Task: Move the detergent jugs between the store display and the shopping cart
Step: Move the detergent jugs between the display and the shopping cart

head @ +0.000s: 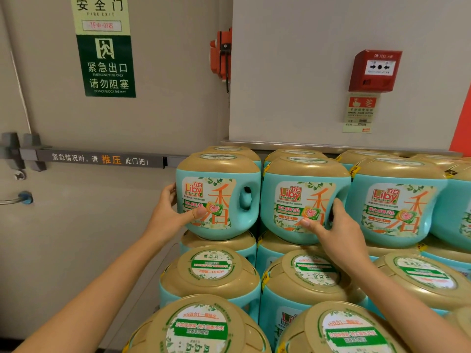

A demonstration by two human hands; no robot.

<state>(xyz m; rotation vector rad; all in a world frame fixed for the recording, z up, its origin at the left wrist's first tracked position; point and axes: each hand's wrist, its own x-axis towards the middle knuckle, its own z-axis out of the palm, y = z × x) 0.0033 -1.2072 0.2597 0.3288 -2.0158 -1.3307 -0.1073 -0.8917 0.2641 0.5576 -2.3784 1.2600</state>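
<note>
Where the bottom of the frame begins, stacked gold-lidded jugs (pixel 211 271) sit nearest. Above them, at centre, the left hand (pixel 173 212) grips the left teal jug (pixel 224 174) of the top row, fingers round its side, thumb on the label. The right hand (pixel 336 233) holds the adjacent jug (pixel 293 174), fingers curled into its handle. Behind: green exit sign (pixel 107 64) upper left, red alarm box (pixel 374 70) upper right.

Person's arms, head view: pair, unclothed, no sleeve in frame.
Left forearm (pixel 102 276), right forearm (pixel 397 296): bare to frame edge. Left grip (pixel 170 215), right grip (pixel 334 233): bare, thumbnails trimmed short.
</note>
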